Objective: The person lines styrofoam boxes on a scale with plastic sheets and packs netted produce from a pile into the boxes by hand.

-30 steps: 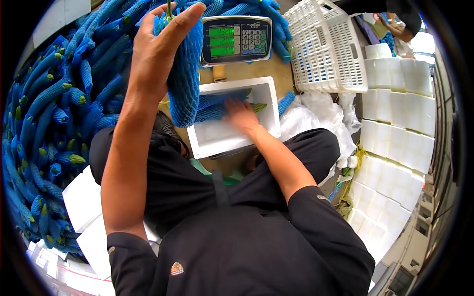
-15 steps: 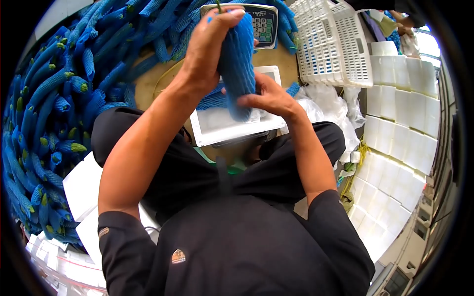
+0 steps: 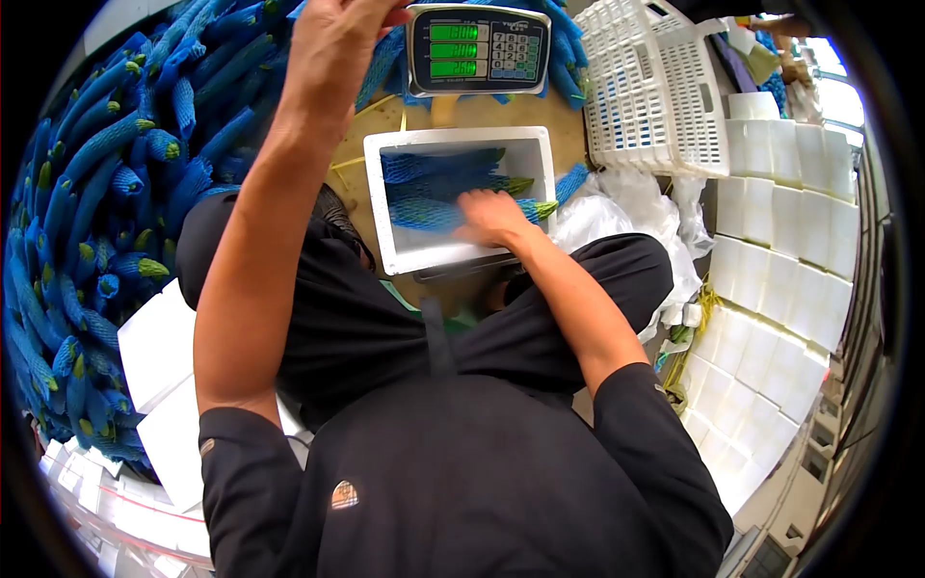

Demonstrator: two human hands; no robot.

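Observation:
A white foam box (image 3: 374,207) stands in front of my crossed legs, with several long green vegetables in blue foam net sleeves (image 3: 434,166) lying crosswise in it. My right hand (image 3: 496,218) is inside the box, its fingers curled over the nearest net-sleeved vegetable (image 3: 414,214). Both the fingertips and that vegetable are blurred by motion. My left hand (image 3: 337,29) is raised at the top edge, left of a digital scale display (image 3: 477,50) with lit green readouts. The frame cuts off most of its fingers, so what it touches is hidden.
A large heap of net-sleeved vegetables (image 3: 87,250) curves round the left side and back. A white plastic crate (image 3: 646,96) stands at the back right, above crumpled clear plastic bags (image 3: 617,212). White foam boxes (image 3: 771,260) are stacked along the right.
The net-sleeved vegetable that both hands held up over the box is now down in it under my right hand. My left hand has let go and moved up and left, uncovering the scale display.

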